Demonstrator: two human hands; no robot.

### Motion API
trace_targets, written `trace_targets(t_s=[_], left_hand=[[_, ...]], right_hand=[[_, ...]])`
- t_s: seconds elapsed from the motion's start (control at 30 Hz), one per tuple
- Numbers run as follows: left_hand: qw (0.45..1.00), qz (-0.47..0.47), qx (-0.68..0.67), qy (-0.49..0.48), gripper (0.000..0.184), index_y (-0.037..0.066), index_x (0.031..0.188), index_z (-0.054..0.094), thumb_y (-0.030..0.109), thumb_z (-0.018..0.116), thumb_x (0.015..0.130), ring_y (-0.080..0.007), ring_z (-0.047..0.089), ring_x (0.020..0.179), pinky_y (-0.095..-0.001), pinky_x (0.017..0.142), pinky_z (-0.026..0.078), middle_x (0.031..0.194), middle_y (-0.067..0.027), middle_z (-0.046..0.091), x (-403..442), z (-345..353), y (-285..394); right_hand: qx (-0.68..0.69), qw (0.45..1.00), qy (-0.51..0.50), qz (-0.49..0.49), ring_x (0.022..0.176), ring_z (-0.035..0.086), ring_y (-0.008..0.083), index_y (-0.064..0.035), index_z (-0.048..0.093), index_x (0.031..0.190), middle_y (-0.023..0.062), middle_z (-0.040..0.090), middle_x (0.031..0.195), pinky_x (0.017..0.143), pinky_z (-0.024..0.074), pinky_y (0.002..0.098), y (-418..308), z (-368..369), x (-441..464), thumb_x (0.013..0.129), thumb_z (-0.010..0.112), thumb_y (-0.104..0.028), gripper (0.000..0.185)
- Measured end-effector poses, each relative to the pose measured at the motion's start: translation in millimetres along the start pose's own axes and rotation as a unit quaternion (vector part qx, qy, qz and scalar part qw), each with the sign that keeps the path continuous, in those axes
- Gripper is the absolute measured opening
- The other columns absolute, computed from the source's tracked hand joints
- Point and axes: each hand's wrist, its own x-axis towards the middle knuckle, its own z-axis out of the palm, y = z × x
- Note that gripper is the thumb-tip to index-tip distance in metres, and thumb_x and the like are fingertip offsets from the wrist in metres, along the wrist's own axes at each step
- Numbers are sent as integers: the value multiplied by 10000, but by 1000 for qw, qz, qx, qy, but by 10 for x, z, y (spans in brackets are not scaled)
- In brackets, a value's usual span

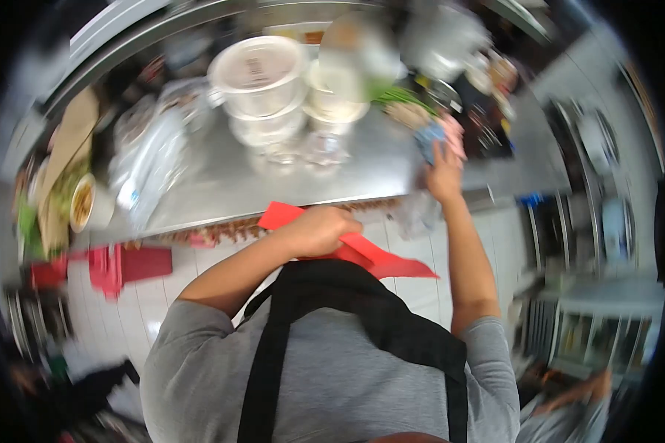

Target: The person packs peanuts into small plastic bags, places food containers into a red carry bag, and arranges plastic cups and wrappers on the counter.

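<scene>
My left hand (pixel 322 230) is closed around a flat, bendable red sheet (pixel 388 262) in front of my apron, and both ends of the sheet stick out past the fist. Stretched across the steel counter, my right hand (pixel 443 175) touches a blue cloth (pixel 429 139) with its fingers extended. A pink cloth (pixel 453 134) lies against the blue one. Just behind them are green stalks (pixel 406 97) and a beige bundle (pixel 408 114), both blurred.
Stacked white lidded tubs (pixel 262 96) stand mid-counter (pixel 288 181), with plastic bags (pixel 155 159) to their left. A white cup (pixel 89 203) sits at the left end. Below is a red bin (pixel 140 262). Another person's arm (pixel 580 391) shows at lower right.
</scene>
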Motion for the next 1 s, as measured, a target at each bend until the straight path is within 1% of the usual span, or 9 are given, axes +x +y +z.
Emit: trace_targets(t_s=[0.17, 0.3, 0.43, 0.47, 0.53, 0.63, 0.77, 0.93, 1.0], left_hand=[[998, -41, -36, 42, 293, 87, 978, 609, 39, 590, 689, -338, 586, 917, -427, 757, 470, 916, -142, 590, -190, -25, -46], [989, -117, 0, 88, 240, 69, 930, 599, 44, 609, 691, -351, 610, 810, -443, 701, 476, 811, -162, 625, -209, -128, 99], [972, -163, 113, 126, 277, 48, 919, 576, 43, 652, 653, -341, 617, 752, -457, 638, 472, 751, -152, 624, -58, -163, 272], [970, -170, 119, 124, 298, 53, 948, 577, 58, 662, 662, -344, 616, 765, -448, 650, 478, 777, -156, 628, 26, -175, 368], [967, -184, 131, 118, 343, 63, 1004, 578, 88, 683, 678, -352, 615, 792, -429, 673, 490, 828, -165, 635, 206, -212, 593], [951, -72, -19, 299, 449, 72, 1093, 564, 170, 734, 690, -326, 609, 916, -380, 779, 487, 987, -194, 619, 376, -270, 871], [825, -169, -491, 222, 1148, 83, 1438, 168, 104, 849, 515, -253, 388, 1277, -369, 1058, 326, 1370, -158, 413, -100, -459, 788], [845, -243, -437, 193, 1078, 64, 1411, 284, 126, 869, 508, -179, 391, 1266, -342, 1067, 292, 1378, -71, 419, -131, 275, 806], [828, -203, -415, 318, 729, 44, 1277, 471, 102, 810, 633, -139, 492, 1134, -313, 982, 382, 1233, -35, 541, 93, 495, 986]], right_hand=[[3, 979, 115, -171, 1260, 380, 356, -117, 440, 1331, 181, 426, 1343, 1037, 296, 435, 565, 605, 407, 812, 479, 7, 535], [73, 997, -28, 8, 1023, 536, 320, -96, 651, 942, 133, 579, 1020, 796, 473, 396, 827, 612, 586, 715, 675, -96, 228], [70, 996, 24, -54, 1132, 470, 335, -106, 589, 1054, 126, 514, 1176, 926, 378, 465, 174, -140, 515, 572, 828, -275, 565], [150, 970, 99, -161, 1188, 440, 331, -91, 561, 1134, 135, 487, 1241, 973, 345, 470, 116, -177, 438, 549, 845, -312, 686], [514, 827, -114, -196, 1195, 470, 294, -40, 438, 1293, 163, 499, 1262, 983, 362, 434, -528, -686, 94, 570, 844, -279, 863], [573, 741, -293, -191, 1075, 569, 247, -17, 302, 1378, 161, 564, 1185, 904, 445, 357, -754, -802, -191, 708, 747, -104, 809], [777, 579, -236, -70, 1055, 586, 220, -4, 287, 1361, 158, 573, 1169, 896, 466, 316, -695, -1100, -156, 800, 617, 46, 654], [836, 476, -270, 31, 1042, 584, 207, -13, 300, 1331, 147, 568, 1169, 916, 468, 342, -285, -953, -221, 809, 591, 80, 605], [836, 459, -291, 74, 1051, 573, 199, -10, 313, 1319, 131, 562, 1175, 925, 461, 339, -189, -773, -291, 815, 573, 92, 576]])
